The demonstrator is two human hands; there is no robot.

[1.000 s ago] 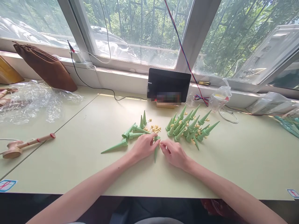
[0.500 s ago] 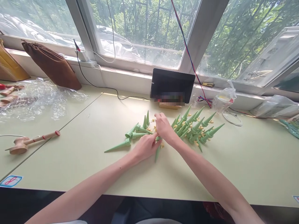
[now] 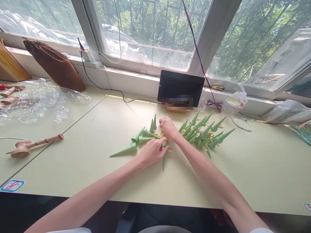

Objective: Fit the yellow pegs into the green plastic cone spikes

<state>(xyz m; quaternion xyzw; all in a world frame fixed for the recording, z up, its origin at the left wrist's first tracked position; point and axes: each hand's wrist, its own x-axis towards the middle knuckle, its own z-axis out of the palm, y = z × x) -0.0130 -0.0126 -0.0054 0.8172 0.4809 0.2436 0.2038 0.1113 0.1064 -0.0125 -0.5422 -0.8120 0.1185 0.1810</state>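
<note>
Right hand [image 3: 168, 127] is now reaching farther, hold unclear; left hand [image 3: 153, 150] is aptly gripping a likely light, stiff spike [image 3: 164, 163] near its top.

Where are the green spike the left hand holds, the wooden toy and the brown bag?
Held green spike [image 3: 165, 160]: head view, tapering shaft.
Wooden toy [image 3: 39, 142]: head view, its handle.
Brown bag [image 3: 56, 67]: head view, its side.

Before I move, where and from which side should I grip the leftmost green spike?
Probably mid-shaft, from above and the near side. The leftmost green spike lies flat, its thin tip pointing left and its wide collar close to the neighbouring green spikes, so the slim middle looks easiest to straddle with finger and thumb.
</note>
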